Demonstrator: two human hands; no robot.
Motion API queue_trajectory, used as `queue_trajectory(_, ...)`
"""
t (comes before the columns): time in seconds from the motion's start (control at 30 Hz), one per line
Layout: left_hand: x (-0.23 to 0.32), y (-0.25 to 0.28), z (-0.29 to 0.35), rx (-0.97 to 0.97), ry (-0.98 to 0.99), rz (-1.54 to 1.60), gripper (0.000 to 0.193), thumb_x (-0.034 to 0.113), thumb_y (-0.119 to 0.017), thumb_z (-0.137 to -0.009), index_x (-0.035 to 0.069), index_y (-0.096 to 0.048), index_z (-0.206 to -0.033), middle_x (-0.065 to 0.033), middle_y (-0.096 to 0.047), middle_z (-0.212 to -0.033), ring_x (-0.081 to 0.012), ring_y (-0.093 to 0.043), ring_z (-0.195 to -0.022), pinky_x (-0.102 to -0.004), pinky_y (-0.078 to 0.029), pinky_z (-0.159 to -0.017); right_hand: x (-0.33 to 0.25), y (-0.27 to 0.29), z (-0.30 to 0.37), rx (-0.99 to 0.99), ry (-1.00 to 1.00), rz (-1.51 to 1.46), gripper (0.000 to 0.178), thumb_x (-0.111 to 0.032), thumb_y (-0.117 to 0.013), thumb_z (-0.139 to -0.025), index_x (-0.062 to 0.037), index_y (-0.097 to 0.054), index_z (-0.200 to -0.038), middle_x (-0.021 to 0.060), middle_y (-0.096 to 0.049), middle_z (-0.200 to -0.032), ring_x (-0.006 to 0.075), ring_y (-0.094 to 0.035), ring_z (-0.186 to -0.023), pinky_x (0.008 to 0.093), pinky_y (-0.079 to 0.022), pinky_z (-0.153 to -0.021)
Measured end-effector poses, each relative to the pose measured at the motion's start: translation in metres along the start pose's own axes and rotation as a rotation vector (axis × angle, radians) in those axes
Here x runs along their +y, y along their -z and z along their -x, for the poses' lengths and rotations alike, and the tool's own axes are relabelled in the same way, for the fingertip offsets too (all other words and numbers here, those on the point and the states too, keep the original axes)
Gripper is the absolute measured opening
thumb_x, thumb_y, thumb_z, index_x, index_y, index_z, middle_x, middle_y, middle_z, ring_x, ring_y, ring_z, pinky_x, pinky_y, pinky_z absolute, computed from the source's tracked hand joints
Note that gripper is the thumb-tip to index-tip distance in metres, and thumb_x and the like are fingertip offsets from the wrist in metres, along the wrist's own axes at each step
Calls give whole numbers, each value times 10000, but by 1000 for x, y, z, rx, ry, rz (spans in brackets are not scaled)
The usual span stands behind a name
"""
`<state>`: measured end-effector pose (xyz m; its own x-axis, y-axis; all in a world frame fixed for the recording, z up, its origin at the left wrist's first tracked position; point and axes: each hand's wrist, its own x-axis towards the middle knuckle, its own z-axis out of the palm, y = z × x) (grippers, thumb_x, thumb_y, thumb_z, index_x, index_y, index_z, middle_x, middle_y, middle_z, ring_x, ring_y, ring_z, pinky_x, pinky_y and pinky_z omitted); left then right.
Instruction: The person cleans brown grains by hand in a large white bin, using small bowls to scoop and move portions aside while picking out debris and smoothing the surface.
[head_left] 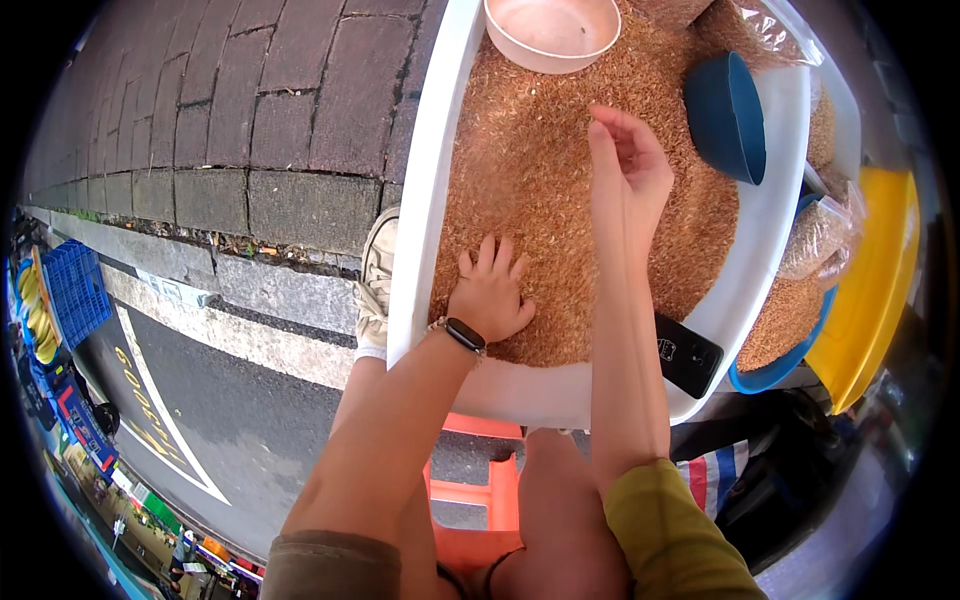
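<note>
Big white tub [425,200] looks like smooth glossy plastic, the grain [540,170] in it rough and matt, blue scoop [725,115] smooth matt plastic.

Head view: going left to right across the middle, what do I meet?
Blue crate → pale shoe → left hand flat on brown grain → right hand → blue scoop → yellow basin.

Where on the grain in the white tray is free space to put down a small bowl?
Free grain lies between the left hand and the pink bowl, along the white tray wall. It is crowded near the right hand and blue scoop.
</note>
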<state>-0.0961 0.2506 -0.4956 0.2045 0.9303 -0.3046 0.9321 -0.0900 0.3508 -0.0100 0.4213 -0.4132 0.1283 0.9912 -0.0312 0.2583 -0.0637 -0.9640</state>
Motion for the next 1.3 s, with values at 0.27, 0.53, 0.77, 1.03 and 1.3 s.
queue_trajectory(0.27, 0, -3, -3, -8, 37, 33, 641, 478, -580, -766, 55, -598, -1248, -188, -430, -1357, -361, -328, -1308, -569, -300, -976, 36, 26, 46, -167, 35, 181, 126, -13, -627, -878, -29, -697, -982, 54, -612, -882, 110, -575, -724, 250, -475, -667)
queue_trajectory(0.53, 2, -2, -4, 57, 29, 82, 631, 468, -598, -758, 54, -607, -1235, -186, -441, -1335, -376, -325, -1308, -588, -293, -979, 17, 1, 30, -254, 432, 352, 261, -158, -671, -859, -66, -669, -1104, 124, -579, -1117, 288, -553, -1037, 394, -473, -880)
queue_trajectory(0.77, 0, -3, -2, 132, 16, -30, 516, 481, -558, -828, 113, -636, -1181, -189, -600, -1176, -349, -534, -1119, -565, -427, -853, 9, -37, 64, -560, 294, 640, 314, -304, -650, -874, -75, -668, -1088, 140, -566, -1219, 384, -512, -1133, 464, -463, -917)
queue_trajectory(1.03, 0, -39, 7, -177, 126, 257, 413, 475, -487, -900, 147, -733, -860, -98, -671, -646, -299, -655, -580, -482, -524, -542, 31, 46, 64, -602, 467, 896, 199, -148, -653, -853, -106, -681, -1046, 96, -562, -1230, 314, -518, -1128, 459, -414, -965)
queue_trajectory(1.3, 3, -42, 4, -331, 149, 283, 506, 480, -437, -914, 136, -731, -686, -108, -675, -628, -309, -670, -574, -474, -523, -521, 36, 151, 137, -661, 77, 1023, 412, -220, -538, -950, -115, -557, -1347, 165, -401, -1487, 418, -381, -1341, 516, -338, -1077)
